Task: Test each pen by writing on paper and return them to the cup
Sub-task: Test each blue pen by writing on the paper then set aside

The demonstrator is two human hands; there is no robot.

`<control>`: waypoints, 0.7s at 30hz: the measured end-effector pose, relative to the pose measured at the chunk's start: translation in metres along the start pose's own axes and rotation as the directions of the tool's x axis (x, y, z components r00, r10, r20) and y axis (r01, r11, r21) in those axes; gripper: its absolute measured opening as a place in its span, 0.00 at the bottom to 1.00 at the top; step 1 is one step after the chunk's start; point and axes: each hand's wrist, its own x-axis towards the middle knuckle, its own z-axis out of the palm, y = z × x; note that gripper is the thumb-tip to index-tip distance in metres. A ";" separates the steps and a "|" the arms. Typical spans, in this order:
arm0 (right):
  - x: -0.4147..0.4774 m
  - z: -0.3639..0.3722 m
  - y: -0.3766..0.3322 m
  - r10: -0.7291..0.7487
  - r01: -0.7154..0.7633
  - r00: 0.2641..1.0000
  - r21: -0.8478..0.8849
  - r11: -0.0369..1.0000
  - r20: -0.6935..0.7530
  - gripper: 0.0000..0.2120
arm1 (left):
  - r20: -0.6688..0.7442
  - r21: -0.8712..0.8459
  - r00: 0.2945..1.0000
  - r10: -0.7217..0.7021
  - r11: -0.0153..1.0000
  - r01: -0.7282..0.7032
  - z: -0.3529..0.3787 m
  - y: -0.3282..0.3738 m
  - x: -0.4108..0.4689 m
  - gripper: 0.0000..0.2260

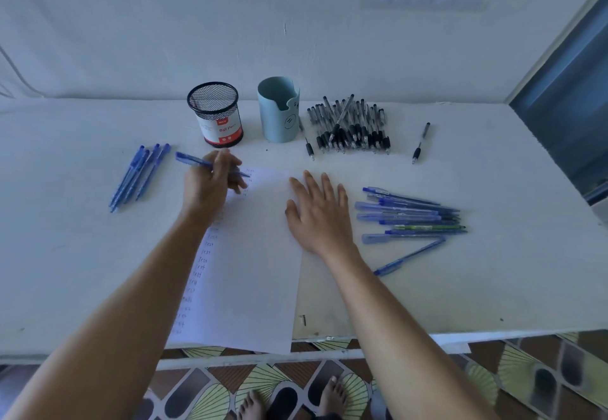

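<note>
My left hand (210,182) grips a blue pen (192,159), its tip over the top of the white paper (256,271). A column of small written words runs down the paper's left side. My right hand (317,212) lies flat with straight fingers on the paper's right edge. A black mesh cup (215,113) and a light blue cup (279,110) stand behind the paper. Several blue pens (139,174) lie to the left. Another pile of blue pens (411,219) lies to the right of my right hand.
A heap of black pens (352,126) lies at the back right, with single black pens (421,143) beside it. The white table (493,271) ends at a front edge near me, above a patterned tile floor. A wall stands behind.
</note>
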 end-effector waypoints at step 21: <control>0.000 0.000 -0.001 0.008 -0.008 1.000 0.003 1.000 0.001 0.26 | -0.060 0.417 0.998 0.011 0.909 0.015 -0.002 0.004 -0.010 0.13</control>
